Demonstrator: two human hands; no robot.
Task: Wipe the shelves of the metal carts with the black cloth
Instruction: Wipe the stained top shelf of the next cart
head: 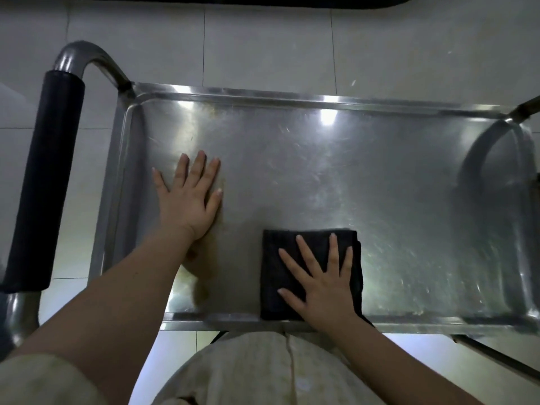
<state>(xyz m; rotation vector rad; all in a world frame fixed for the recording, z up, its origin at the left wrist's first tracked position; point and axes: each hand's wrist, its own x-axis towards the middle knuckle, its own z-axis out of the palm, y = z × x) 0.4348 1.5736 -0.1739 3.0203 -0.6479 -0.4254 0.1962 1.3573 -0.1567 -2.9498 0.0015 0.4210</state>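
The person wears a pale, cream-coloured top (257,372) of soft, slightly textured cloth with a faint mottled pattern. A narrow raised seam (290,361), possibly a cord, runs down its front, well back from the fingers (333,249) of the right hand (324,285). A short sleeve (43,378) of the same cream cloth covers the upper left arm, far behind the fingers of the left hand (187,200); its edge looks loose and rounded. From that sleeve forward to the fingertips the left forearm, wrist and hand are bare, and the right arm is bare along all of its visible length. The nails at the finger ends are cut short.
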